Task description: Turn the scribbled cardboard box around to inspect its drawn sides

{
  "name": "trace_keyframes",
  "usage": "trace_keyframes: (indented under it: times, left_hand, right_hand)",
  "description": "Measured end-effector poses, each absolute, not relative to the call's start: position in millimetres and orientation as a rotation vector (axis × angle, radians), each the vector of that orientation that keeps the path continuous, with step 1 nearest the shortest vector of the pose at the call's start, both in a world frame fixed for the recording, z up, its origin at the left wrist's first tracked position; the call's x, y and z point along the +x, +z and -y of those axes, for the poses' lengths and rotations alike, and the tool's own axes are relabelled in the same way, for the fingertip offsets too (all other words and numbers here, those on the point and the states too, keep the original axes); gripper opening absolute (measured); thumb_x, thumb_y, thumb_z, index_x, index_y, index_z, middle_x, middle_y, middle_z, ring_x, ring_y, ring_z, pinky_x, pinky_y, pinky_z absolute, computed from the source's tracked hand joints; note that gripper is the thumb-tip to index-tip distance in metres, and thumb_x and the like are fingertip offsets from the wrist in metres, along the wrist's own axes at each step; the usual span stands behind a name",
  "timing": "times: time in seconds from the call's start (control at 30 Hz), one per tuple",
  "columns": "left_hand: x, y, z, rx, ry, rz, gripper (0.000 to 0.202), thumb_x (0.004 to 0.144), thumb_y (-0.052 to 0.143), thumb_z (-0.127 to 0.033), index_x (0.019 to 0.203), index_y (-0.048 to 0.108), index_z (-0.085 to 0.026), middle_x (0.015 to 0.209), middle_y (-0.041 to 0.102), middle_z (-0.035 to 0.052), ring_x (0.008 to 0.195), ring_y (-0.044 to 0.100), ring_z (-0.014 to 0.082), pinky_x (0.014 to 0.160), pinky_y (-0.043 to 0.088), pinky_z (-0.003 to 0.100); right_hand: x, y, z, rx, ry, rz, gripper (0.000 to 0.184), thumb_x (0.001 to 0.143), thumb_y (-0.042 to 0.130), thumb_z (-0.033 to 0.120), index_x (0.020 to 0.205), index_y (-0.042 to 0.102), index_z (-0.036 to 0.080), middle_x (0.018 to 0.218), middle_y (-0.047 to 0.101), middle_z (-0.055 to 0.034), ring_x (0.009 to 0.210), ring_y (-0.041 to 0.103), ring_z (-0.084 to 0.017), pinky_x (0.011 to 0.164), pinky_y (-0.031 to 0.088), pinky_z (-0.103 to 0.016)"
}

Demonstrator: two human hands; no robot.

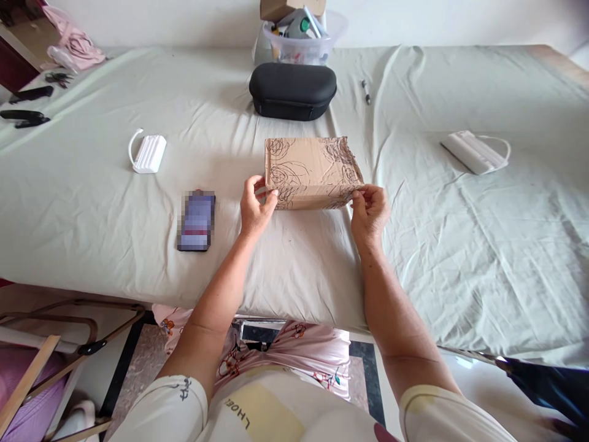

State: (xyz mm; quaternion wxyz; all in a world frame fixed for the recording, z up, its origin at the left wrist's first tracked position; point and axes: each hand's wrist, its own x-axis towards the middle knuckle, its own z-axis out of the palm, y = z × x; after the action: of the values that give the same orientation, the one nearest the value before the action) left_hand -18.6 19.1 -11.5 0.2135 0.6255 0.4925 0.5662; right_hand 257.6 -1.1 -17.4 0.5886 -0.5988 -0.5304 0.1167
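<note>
- Rectangular kraft-brown cardboard box printed with dark rose outlines is held between both hands, over a pale green cloth sheet.
- Left hand: fingers are closed, pinching the box's near left corner.
- Right hand: fingers are closed on its near right corner.
- Black oval zip case is seen beyond the fingers.
- Black smartphone with a blurred screen is lying just left of the left fingers.
- White pleated face mask is lying further left.

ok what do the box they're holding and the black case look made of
The box looks like tan kraft paper, matte and slightly creased, probably over cardboard, printed with dark line-drawn roses. The black case seems to be a firm moulded shell with a matte fabric-like covering, as its rounded form and dull surface suggest; the exact material can't be told from here.
</note>
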Motion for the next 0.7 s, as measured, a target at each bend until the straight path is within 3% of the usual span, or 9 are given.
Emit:
trace_keyframes:
  times: [0.2,0.37,0.57,0.63,0.7]
  left_hand:
    - [-21,-19,-23,1.731,1.449,-1.443,0.038,0.095,0.073,-0.029,0.127,0.053,-0.022,0.128,0.073,0.0129,0.115,0.076,0.0218,0.091,0.068,0.035]
    - [-23,-26,-25,1.754,1.37,-1.533,0.053,0.088,0.079,-0.02,0.133,0.051,-0.021,0.123,0.077,0.0111,0.096,0.079,0.0204,0.084,0.067,0.035]
    - [-22,-28,-23,1.928,1.165,-1.846,0.055,0.086,0.078,-0.017,0.135,0.054,-0.015,0.122,0.076,0.0174,0.121,0.074,0.0355,0.106,0.06,0.052]
    - [-22,-31,-22,1.954,1.146,-1.894,0.048,0.086,0.077,-0.018,0.129,0.057,-0.014,0.118,0.075,0.0187,0.121,0.073,0.0383,0.108,0.057,0.056]
    - [-21,-35,-24,1.957,1.21,-1.874,0.038,0.089,0.076,-0.023,0.122,0.059,-0.016,0.114,0.075,0.0168,0.116,0.074,0.0365,0.106,0.058,0.054]
  right_hand:
    - [253,-17,4,-1.455,0.292,1.269,0.028,0.093,0.064,0.044,0.111,0.065,0.023,0.093,0.07,-0.0022,0.083,0.069,-0.017,0.074,0.059,-0.032]
    - [255,-25,1,-1.542,0.285,1.415,0.036,0.081,0.073,0.035,0.114,0.064,0.024,0.089,0.07,-0.0008,0.082,0.067,-0.02,0.078,0.06,-0.038]
    - [254,-33,-3,-1.555,0.229,1.502,0.035,0.074,0.071,0.028,0.108,0.065,0.024,0.088,0.07,-0.0021,0.08,0.066,-0.022,0.082,0.061,-0.046]
    - [253,-33,-3,-1.543,0.228,1.504,0.035,0.075,0.07,0.029,0.109,0.065,0.024,0.087,0.07,-0.0017,0.078,0.066,-0.022,0.082,0.061,-0.045]
    - [251,-31,-2,-1.534,0.228,1.493,0.034,0.077,0.07,0.029,0.11,0.065,0.024,0.086,0.071,-0.0014,0.076,0.065,-0.021,0.079,0.061,-0.043]
